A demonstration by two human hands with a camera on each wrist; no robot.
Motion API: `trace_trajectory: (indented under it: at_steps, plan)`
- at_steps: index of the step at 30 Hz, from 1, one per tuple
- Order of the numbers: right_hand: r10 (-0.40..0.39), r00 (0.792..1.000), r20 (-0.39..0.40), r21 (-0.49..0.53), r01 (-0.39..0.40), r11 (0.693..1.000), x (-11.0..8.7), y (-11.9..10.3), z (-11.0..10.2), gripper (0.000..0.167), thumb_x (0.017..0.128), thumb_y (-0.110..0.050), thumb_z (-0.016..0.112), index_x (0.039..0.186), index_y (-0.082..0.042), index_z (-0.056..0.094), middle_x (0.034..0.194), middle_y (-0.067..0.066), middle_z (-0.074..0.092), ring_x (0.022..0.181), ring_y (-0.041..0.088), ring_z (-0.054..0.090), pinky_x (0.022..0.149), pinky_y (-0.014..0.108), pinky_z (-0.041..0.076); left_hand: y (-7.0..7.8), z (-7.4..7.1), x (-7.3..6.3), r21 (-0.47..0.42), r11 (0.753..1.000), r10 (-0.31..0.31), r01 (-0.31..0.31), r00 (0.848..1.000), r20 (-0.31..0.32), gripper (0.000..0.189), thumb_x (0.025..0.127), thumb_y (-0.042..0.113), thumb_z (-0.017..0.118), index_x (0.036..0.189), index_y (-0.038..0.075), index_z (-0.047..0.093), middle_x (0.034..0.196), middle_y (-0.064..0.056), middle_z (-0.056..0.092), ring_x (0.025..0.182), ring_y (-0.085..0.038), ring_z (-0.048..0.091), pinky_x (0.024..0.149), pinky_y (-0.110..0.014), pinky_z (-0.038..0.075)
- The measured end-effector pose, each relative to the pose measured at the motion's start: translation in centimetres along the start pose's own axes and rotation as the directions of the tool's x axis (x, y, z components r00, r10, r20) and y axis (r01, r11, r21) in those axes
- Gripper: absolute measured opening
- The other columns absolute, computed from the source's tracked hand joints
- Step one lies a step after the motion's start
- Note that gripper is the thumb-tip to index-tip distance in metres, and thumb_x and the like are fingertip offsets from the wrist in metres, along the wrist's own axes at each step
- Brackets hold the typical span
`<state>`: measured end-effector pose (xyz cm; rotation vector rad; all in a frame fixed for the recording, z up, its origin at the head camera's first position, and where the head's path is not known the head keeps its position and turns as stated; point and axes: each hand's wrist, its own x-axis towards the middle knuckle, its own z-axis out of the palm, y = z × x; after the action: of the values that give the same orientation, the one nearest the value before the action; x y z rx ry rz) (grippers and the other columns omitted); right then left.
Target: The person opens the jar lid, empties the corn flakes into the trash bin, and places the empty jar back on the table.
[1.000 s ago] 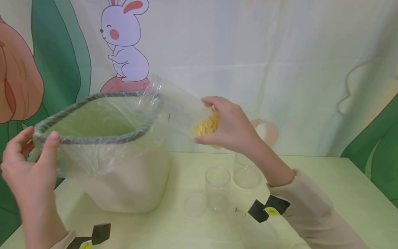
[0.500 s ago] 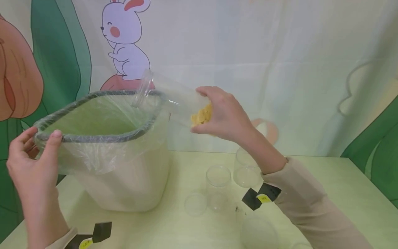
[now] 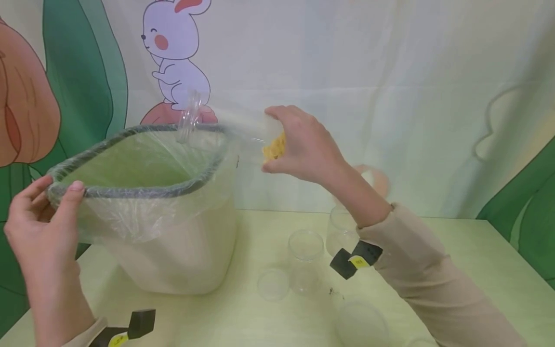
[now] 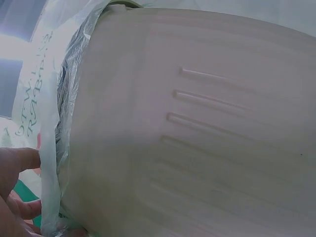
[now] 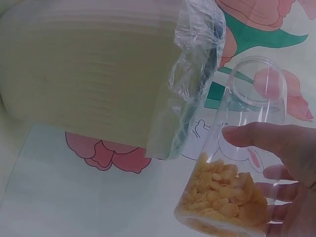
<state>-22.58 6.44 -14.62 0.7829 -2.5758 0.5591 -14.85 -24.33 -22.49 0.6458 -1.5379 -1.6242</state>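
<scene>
My right hand point(image 3: 305, 149) grips a clear jar point(image 3: 234, 120) around its base end, holding it in the air, tilted. Its open mouth points left, above the far right part of the trash can's rim. Yellow flakes that look like cornflakes point(image 5: 222, 192) lie in the bottom end of the jar, partly hidden by the fingers. A pale trash can point(image 3: 173, 255) stands upright on the left, lined with a clear plastic bag point(image 3: 130, 217) folded over its grey rim. My left hand point(image 3: 45, 236) pinches the rim and bag at the near left corner, thumb outside.
A clear jar point(image 3: 305, 262) stands on the table right of the trash can, with another point(image 3: 340, 229) behind it. Clear round lids lie nearby: a small lid point(image 3: 273, 284) and a bigger lid point(image 3: 362, 323). Dark crumbs point(image 3: 331, 291) dot the table. A printed curtain point(image 3: 347, 96) hangs behind.
My right hand has risen and moved left, carrying the jar's mouth farther over the trash can. The flakes stay at its bottom end. My left hand keeps its hold, nearly still.
</scene>
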Motion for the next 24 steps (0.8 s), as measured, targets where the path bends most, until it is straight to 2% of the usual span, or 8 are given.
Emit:
trace_trajectory:
  at_steps: [3,10,17,22,24]
  plan:
    - [0.005,1.0,0.01,-0.012,-0.005,1.0,0.4,-0.2,-0.2,0.08,0.067,-0.025,0.076,0.136,-0.009,0.039,0.135,0.005,0.044,0.1,0.021,0.05,0.083,0.035,0.045,-0.1,0.0,0.0,-0.015,1.0,0.0,0.0,1.0,0.001,0.049,0.08,0.025,0.069,0.125,0.025,0.051,0.136,0.0,0.042,0.116,-0.009,0.042,0.105,-0.029,0.026]
    - [0.004,0.999,0.042,-0.078,-0.001,0.997,1.3,-0.4,-0.3,0.082,0.068,-0.026,0.077,0.138,-0.01,0.036,0.133,0.006,0.043,0.107,0.021,0.049,0.081,0.035,0.046,0.0,-0.1,0.0,-0.036,0.999,-0.009,0.009,1.0,0.007,0.048,0.08,0.024,0.069,0.125,0.025,0.052,0.131,0.003,0.043,0.113,-0.008,0.043,0.105,-0.029,0.025]
    - [-0.002,0.999,0.052,-0.177,0.011,0.984,2.2,-0.7,-0.1,0.078,0.069,-0.023,0.074,0.137,-0.009,0.037,0.128,0.007,0.047,0.095,0.022,0.048,0.072,0.033,0.045,0.1,-0.1,-0.2,-0.061,0.998,-0.013,0.014,1.0,0.012,0.049,0.079,0.022,0.07,0.125,0.023,0.052,0.127,0.003,0.045,0.106,-0.006,0.045,0.102,-0.028,0.028]
    - [-0.027,0.998,0.059,-0.29,0.043,0.956,2.5,-1.3,0.1,0.073,0.071,-0.021,0.07,0.135,-0.007,0.038,0.129,0.008,0.048,0.11,0.027,0.047,0.079,0.036,0.046,0.0,0.0,-0.3,-0.079,0.997,-0.003,0.004,1.0,0.011,0.048,0.078,0.021,0.071,0.123,0.022,0.053,0.125,0.002,0.046,0.103,-0.006,0.045,0.098,-0.026,0.031]
    - [-0.045,0.997,0.057,-0.327,0.061,0.943,2.6,-1.6,0.2,0.071,0.072,-0.019,0.069,0.135,-0.006,0.039,0.13,0.008,0.047,0.112,0.028,0.047,0.084,0.037,0.045,0.0,0.1,-0.4,-0.081,0.997,0.004,-0.003,1.0,0.009,0.048,0.078,0.021,0.072,0.123,0.022,0.053,0.125,0.002,0.047,0.102,-0.007,0.045,0.096,-0.025,0.032]
